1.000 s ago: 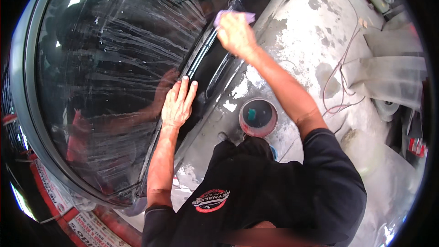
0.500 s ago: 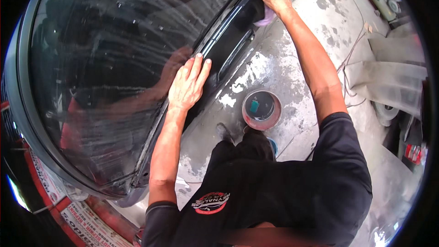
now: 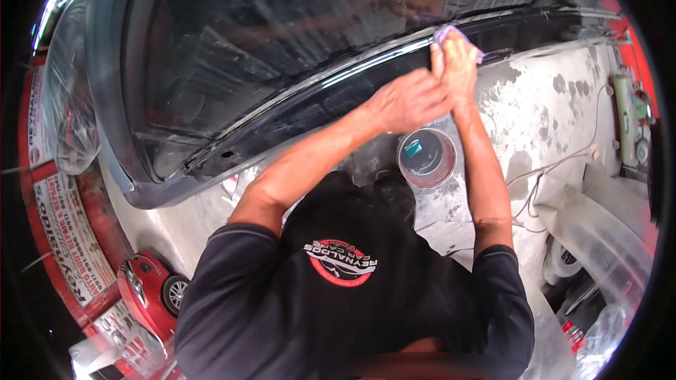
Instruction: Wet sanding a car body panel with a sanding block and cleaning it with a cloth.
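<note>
Nearest, black shirt (image 3: 394, 309): soft, matte fabric across the bottom of the frame, a round red-and-white emblem on its chest.
Left hand (image 3: 410, 102): centre, blurred, fingers bunched, overlapping the wrist of the right hand (image 3: 459, 70); whether it touches that wrist or grips anything, I cannot tell.
Right hand: right of centre in the upper half, clamped on a lilac cloth (image 3: 477, 52), probably so that fabric rather than skin meets the car's surface.
Lilac cloth: thin, crumpled, bunched at the window's lower edge (a wad likely presses better than a loose sheet).
Black panel (image 3: 303, 112): smooth, glossy, a curved band climbing from lower left to upper right.
Window glass (image 3: 282, 21): upper middle, hard and dark, raked with pale streaks.
Round bucket (image 3: 429, 181): below the hands, open-topped, a teal block (image 3: 413, 148) inside; presumably stood there for easy reach.
Floor (image 3: 503, 88): grey, blotched with rough white patches.
Sheeting (image 3: 577, 197): right side, translucent, stiffly folded.
</note>
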Available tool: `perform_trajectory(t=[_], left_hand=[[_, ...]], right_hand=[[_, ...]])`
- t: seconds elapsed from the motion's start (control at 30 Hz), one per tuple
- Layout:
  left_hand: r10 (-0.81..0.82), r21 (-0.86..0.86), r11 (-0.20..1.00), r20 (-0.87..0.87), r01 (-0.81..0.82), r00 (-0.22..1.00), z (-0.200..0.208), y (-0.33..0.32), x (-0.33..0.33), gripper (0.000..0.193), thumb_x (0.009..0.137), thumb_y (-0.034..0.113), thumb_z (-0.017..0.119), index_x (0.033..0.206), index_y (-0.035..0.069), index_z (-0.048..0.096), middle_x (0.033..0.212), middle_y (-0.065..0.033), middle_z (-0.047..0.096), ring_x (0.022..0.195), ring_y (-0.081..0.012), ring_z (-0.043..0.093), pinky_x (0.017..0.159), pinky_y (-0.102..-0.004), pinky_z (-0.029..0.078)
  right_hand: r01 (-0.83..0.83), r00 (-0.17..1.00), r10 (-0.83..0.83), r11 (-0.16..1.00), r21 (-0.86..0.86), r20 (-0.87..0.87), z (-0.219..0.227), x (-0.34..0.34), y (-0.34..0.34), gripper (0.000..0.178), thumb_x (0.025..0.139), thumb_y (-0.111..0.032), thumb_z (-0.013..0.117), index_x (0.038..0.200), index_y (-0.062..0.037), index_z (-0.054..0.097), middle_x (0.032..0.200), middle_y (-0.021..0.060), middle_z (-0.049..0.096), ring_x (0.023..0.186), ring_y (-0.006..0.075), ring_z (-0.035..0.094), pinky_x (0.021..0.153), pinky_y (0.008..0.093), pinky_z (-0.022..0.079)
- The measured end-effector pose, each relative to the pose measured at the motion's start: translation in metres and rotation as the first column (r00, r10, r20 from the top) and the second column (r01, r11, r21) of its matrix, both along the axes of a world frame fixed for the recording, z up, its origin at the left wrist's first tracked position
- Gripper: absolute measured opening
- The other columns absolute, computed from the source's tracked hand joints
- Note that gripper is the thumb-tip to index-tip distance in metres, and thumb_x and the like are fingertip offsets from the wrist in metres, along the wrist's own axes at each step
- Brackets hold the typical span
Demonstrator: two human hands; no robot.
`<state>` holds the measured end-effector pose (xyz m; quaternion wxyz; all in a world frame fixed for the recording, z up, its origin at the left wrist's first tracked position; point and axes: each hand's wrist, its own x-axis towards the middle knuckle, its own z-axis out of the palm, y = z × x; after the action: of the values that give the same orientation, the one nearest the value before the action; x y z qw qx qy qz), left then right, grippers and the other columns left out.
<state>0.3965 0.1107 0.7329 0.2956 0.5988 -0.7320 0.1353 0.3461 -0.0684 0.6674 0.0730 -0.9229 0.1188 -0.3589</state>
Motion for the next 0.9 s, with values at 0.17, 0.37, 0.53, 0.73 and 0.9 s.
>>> perform_trajectory(t=[0.17,0.37,0.53,0.73,0.9], left_hand=[[0.246,0.209,0.955,-0.150,-0.212,0.958,-0.018,0.170,-0.011,0.044,0.072,0.008,0.073,0.115,0.005,0.070,0.099,-0.0074,0.067,0.089,-0.0255,0.063,0.082,-0.0399,0.051],[0.607,0.502,0.713,-0.093,-0.490,0.789,-0.033,0.315,-0.012,0.028,0.085,0.012,0.070,0.113,0.008,0.071,0.084,-0.0039,0.066,0.090,-0.0225,0.064,0.083,-0.0373,0.050],[0.755,0.560,0.587,-0.119,-0.584,0.645,-0.068,0.406,-0.040,0.022,0.091,0.012,0.067,0.113,0.008,0.067,0.090,-0.0084,0.067,0.089,-0.0273,0.066,0.083,-0.0433,0.051],[0.927,0.652,0.372,-0.220,-0.661,0.305,-0.123,0.486,-0.089,0.020,0.095,0.012,0.064,0.114,0.005,0.068,0.094,-0.0153,0.072,0.091,-0.0356,0.069,0.085,-0.0449,0.054],[0.692,0.705,0.240,-0.606,-0.667,-0.391,-0.119,0.477,-0.103,0.030,0.101,0.018,0.064,0.127,0.004,0.067,0.102,-0.0118,0.075,0.085,-0.0150,0.068,0.076,-0.0314,0.054]], right_hand=[[-0.209,0.976,0.215,0.970,0.126,-0.028,0.011,0.013,0.132,0.015,0.093,-0.019,0.069,0.099,-0.0049,0.067,0.119,0.0134,0.064,0.097,0.0355,0.058,0.090,0.0440,0.046],[-0.415,0.895,0.429,0.901,0.128,-0.119,0.006,0.018,0.267,0.018,0.090,-0.018,0.075,0.099,-0.0052,0.068,0.118,0.0121,0.064,0.099,0.0345,0.058,0.088,0.0448,0.048],[-0.654,0.698,0.672,0.739,0.161,-0.248,0.008,0.038,0.392,0.020,0.093,-0.024,0.069,0.103,-0.0069,0.066,0.125,0.0103,0.060,0.104,0.0328,0.057,0.075,0.0357,0.060],[-0.751,0.571,0.755,0.639,0.167,-0.323,0.010,0.059,0.477,0.021,0.082,-0.014,0.065,0.102,-0.0074,0.062,0.112,0.0102,0.056,0.099,0.0300,0.055,0.069,0.0325,0.061],[-0.784,0.558,0.796,0.598,0.165,-0.233,0.024,0.054,0.464,0.019,0.079,-0.008,0.066,0.098,-0.0049,0.063,0.118,0.0080,0.060,0.099,0.0289,0.058,0.072,0.0353,0.062]])
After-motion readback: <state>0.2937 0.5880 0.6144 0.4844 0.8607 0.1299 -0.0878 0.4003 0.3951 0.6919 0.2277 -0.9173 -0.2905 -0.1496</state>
